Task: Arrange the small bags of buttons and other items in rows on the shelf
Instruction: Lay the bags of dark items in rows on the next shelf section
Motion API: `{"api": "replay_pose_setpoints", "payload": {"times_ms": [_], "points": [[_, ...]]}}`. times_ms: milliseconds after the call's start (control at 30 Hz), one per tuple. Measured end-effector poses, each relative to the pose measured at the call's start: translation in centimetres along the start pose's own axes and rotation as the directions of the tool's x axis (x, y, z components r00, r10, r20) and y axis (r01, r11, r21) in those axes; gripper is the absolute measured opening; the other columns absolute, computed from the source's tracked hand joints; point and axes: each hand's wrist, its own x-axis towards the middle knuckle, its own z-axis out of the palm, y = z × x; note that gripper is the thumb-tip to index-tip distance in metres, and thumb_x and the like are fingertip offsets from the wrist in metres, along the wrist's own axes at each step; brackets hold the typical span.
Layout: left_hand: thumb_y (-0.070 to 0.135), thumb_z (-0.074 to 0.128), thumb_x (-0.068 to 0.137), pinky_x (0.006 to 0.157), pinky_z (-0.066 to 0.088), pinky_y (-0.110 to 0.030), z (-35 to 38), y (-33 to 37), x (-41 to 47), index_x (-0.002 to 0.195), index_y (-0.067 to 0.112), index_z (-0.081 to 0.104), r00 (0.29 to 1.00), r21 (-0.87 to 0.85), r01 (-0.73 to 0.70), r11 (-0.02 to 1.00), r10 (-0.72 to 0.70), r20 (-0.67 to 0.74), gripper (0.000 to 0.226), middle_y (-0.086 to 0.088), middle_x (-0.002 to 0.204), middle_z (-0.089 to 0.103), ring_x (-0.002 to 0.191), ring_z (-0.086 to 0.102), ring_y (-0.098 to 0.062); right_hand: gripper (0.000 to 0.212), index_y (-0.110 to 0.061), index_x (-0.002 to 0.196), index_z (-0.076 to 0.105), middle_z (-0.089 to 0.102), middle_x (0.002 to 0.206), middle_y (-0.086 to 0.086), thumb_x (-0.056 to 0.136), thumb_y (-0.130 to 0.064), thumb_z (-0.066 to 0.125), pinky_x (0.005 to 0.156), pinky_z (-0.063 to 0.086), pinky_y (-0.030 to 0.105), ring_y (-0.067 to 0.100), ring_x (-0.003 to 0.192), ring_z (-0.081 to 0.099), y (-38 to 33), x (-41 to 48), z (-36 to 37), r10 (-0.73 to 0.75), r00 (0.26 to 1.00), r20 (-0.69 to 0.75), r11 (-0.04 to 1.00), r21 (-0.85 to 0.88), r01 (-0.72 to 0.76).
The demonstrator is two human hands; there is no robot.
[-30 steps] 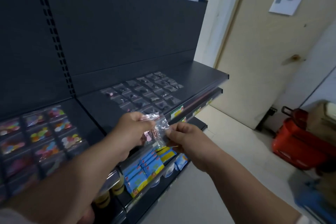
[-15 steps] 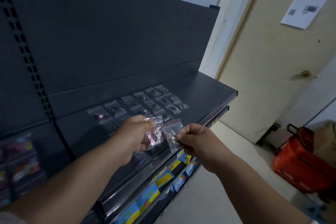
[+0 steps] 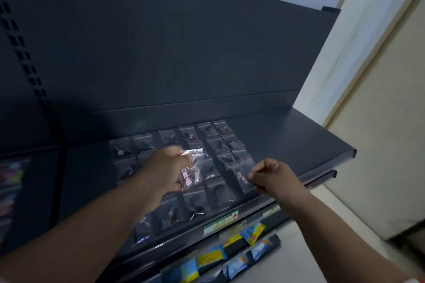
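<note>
My left hand point(image 3: 164, 171) grips a small bunch of clear bags point(image 3: 192, 169) with pink pieces inside, held above the dark shelf point(image 3: 299, 140). My right hand point(image 3: 273, 177) pinches a single clear bag point(image 3: 242, 176) by its edge, low over the shelf near the right end of the laid-out bags. Several clear bags with dark items point(image 3: 207, 135) lie in rows on the shelf between and behind my hands.
Bags of coloured buttons point(image 3: 11, 177) lie on the neighbouring shelf section at the left. Blue and yellow packets point(image 3: 211, 257) sit on lower shelves. A green price label point(image 3: 220, 221) is on the shelf's front edge. A cream wall point(image 3: 368, 99) stands at the right.
My hands moved apart: the right hand drew one bag off the bunch and carried it right and down toward the shelf. The camera came closer and tilted up.
</note>
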Motion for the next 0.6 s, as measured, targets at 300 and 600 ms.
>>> {"api": "replay_pose_setpoints", "payload": {"times_ms": [300,600], "points": [[0.014,0.057,0.092,0.054,0.046,-0.026,6.4,-0.1,0.5,0.071,0.015,0.060,0.969,0.004,0.035,0.999,-0.033,-0.246,0.021,-0.020,0.087,0.067,0.068,0.053,-0.023,0.026,-0.013,0.063,0.053,0.053,0.057,0.005,0.075,-0.006,0.075,0.055,0.040,0.027,0.016,0.055,0.047,3.1,5.3,-1.5,-0.059,0.977,0.203,0.980,-0.176,0.096],[0.018,0.054,0.094,0.068,0.049,-0.035,8.1,-0.4,-0.6,0.076,0.017,0.061,0.934,0.031,0.063,0.998,-0.048,-0.354,0.020,-0.021,0.101,0.069,0.072,0.056,-0.024,0.030,-0.018,0.060,0.052,0.048,0.052,-0.004,0.088,-0.023,0.062,0.054,0.038,0.023,0.009,0.049,0.044,3.6,6.8,-2.8,-0.091,0.941,0.325,0.896,-0.385,0.220]]}}
